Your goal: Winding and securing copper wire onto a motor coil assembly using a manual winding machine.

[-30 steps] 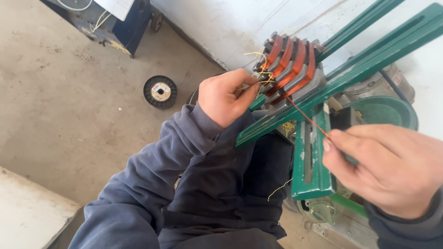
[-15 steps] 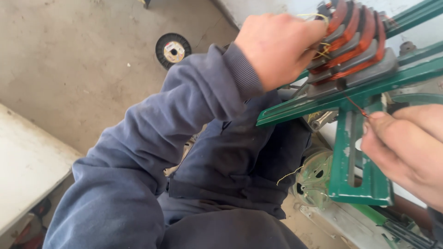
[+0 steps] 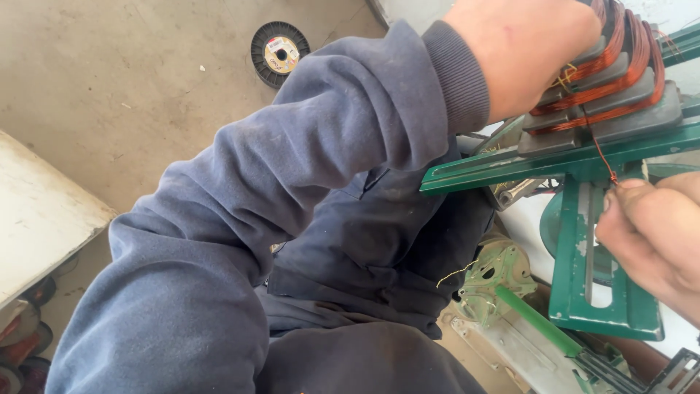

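Left hand (image 3: pixel 521 51) clamped copper coils (image 3: pixel 620 66) on green frame (image 3: pixel 554 157). Right hand (image 3: pixel 652 233) pinched thin copper wire (image 3: pixel 601 155) taut below coils. Risk judged: hard tug snapping wire; slack loosening turns.

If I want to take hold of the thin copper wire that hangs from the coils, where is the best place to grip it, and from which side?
Pinch the copper wire at its free lower end, coming from the right, as the right hand does. The strand runs bare from the copper coils down past the green frame. Higher up, the left hand covers it.
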